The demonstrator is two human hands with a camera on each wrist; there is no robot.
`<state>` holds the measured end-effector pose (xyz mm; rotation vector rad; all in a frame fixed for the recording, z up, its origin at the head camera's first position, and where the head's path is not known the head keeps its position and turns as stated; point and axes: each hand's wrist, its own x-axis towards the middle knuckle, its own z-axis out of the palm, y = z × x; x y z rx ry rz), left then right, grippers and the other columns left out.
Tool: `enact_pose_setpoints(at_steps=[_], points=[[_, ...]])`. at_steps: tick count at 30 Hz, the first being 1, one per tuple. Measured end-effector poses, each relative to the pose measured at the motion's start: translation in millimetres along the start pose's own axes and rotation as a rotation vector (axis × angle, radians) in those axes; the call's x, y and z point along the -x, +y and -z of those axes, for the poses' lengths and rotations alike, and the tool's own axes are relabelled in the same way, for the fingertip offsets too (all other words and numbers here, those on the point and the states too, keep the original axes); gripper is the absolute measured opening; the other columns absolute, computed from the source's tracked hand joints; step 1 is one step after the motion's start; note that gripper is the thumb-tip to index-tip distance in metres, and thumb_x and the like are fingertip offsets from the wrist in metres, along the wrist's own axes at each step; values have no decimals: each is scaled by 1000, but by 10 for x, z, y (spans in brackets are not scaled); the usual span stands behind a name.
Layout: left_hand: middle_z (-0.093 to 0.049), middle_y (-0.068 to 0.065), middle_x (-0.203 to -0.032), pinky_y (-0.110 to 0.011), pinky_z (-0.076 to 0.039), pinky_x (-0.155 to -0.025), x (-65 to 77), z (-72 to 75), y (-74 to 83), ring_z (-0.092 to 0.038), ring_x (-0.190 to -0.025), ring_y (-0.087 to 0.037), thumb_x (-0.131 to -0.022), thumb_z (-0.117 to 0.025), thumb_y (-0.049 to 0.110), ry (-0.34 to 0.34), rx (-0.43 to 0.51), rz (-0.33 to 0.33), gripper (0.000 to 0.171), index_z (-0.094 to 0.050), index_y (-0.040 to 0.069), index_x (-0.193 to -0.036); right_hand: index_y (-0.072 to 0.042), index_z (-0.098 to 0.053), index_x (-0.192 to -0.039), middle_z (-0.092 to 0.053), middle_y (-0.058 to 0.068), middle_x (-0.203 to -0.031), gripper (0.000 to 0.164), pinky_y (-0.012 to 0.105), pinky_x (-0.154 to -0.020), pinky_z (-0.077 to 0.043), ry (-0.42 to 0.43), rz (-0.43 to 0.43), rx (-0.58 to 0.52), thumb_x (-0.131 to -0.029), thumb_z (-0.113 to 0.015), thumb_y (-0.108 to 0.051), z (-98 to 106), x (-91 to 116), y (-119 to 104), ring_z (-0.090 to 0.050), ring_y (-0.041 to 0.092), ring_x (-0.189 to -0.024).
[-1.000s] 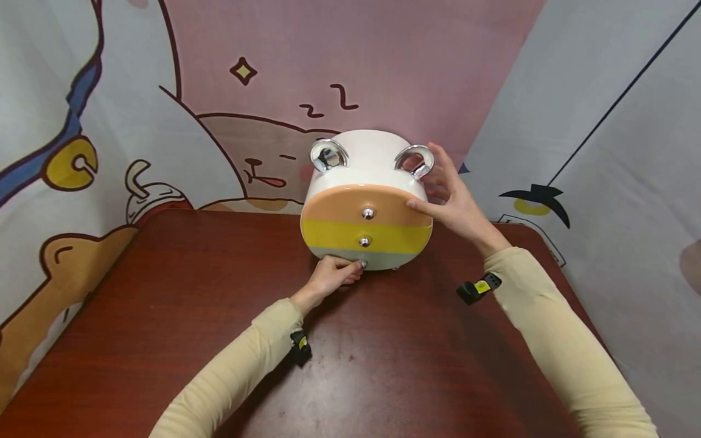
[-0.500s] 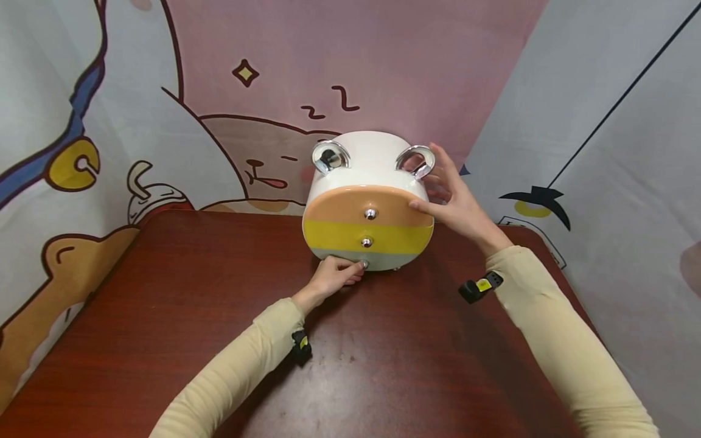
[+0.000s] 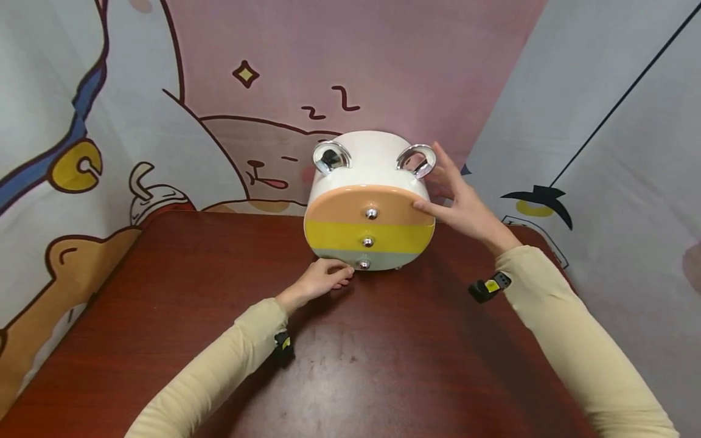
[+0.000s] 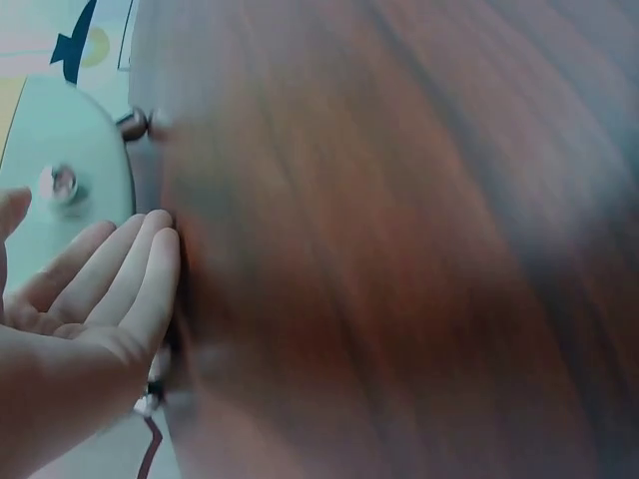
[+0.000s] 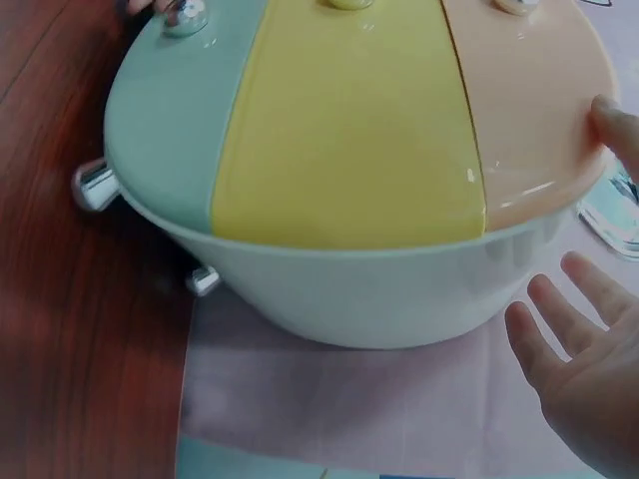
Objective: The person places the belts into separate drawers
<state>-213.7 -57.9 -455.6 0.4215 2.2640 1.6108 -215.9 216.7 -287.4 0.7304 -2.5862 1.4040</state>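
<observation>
A small rounded white drawer cabinet (image 3: 369, 155) stands on the table, with two ring-shaped chrome ears on top. Its front has an orange drawer (image 3: 339, 204), a yellow drawer (image 3: 334, 234) and a pale green drawer (image 3: 386, 260), all flush, each with a chrome knob. My left hand (image 3: 317, 280) is just left of the bottom knob (image 3: 364, 265), apart from it; in the left wrist view its fingers (image 4: 110, 284) are extended. At the cabinet's upper right, my right thumb (image 5: 617, 125) touches the orange front, while the other fingers (image 5: 569, 319) spread beside the white side wall.
The dark red-brown table (image 3: 339, 359) extends in front and to both sides. Short chrome feet (image 5: 97, 187) support the cabinet. A printed cloth backdrop (image 3: 427, 67) rises close behind it, and a grey-white cloth (image 3: 619, 170) hangs at the right.
My left hand has let go of the bottom knob and moved slightly left and down. My right wrist has shifted a little to the right. The drawers look the same.
</observation>
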Motion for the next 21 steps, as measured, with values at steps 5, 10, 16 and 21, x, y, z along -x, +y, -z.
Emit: enact_pose_setpoints(at_steps=[5, 10, 16, 21], points=[[-67, -23, -107, -37, -55, -80, 73, 185, -33, -67, -96, -33, -97, -60, 16, 4, -15, 18, 32, -64, -10, -116, -22, -5, -157, -36, 25, -146, 96, 57, -105, -30, 6, -1, 48, -88, -69, -2, 40, 50, 57, -35, 39, -133], [-65, -27, -110, -42, -53, -83, 177, 370, -27, -64, -100, -37, -99, -57, 15, -22, -4, 4, 35, -60, -14, -118, -18, -9, -157, -35, 25, -146, 91, 59, -105, -28, -17, -8, 87, -89, -68, -1, 104, 105, 186, -34, 42, -133], [-62, -29, -116, -44, -52, -85, 248, 609, -90, -62, -104, -40, -101, -53, 13, -12, -25, -22, 36, -57, -15, -121, -31, -17, -156, -33, 14, -151, 86, 58, -106, -27, -36, -16, 196, -90, -71, -14, 229, 137, 601, -32, 37, -136], [-63, -26, -117, -46, -50, -88, 301, 819, -58, -61, -107, -38, -100, -56, 20, 54, -167, -35, 38, -60, -10, -122, -32, -21, -155, -30, 12, -154, 78, 63, -105, -23, -49, -36, 266, -93, -67, -22, 305, 255, 740, -26, 37, -139]])
